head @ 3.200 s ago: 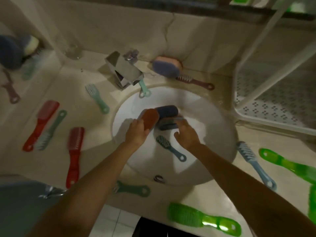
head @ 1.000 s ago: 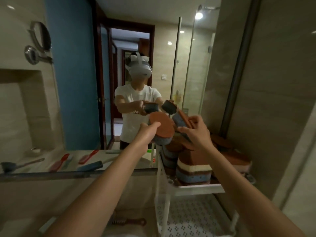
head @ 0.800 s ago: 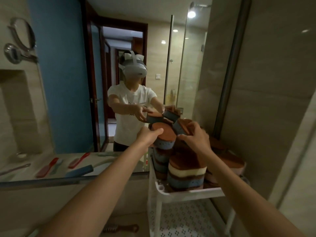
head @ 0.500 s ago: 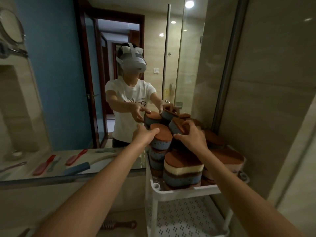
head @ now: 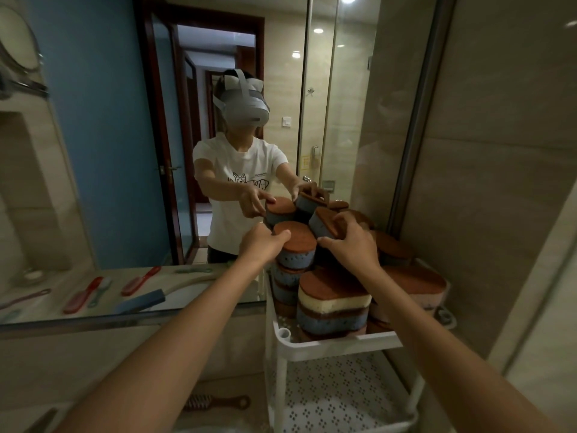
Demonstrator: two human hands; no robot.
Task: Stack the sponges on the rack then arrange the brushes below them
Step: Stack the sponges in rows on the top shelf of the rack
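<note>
Both bare forearms come in from the bottom of the frame and reach up toward the centre. Low in the middle, between them, a brown brush (head: 215, 403) lies on the counter (head: 243, 420), just left of the white rack (head: 331, 342). The rack's perforated lower shelf (head: 340, 398) shows at lower centre-right.

The rack's top shelf, right of centre, is crowded with stacked sponges. Nearest is the front stack (head: 334, 304), with a brown top over cream, brown and blue layers. Behind it to the left stands a taller left stack (head: 285, 284). The left hand (head: 262, 245) grasps the round sponge (head: 296, 243) on top of that stack, fingers curled at its edge and thumb on its brown face. Just right of it, the right hand (head: 352, 245) grips a tilted sponge (head: 323, 223), blue-sided with a brown face, held above the pile with its fingers wrapped over it. A right stack (head: 415, 282) sits toward the wall.

Farther back, the mirror (head: 103, 170) fills the left and centre. It reflects the person with both arms out to the sponges, and red brushes (head: 82, 295) on the counter at left.
</note>
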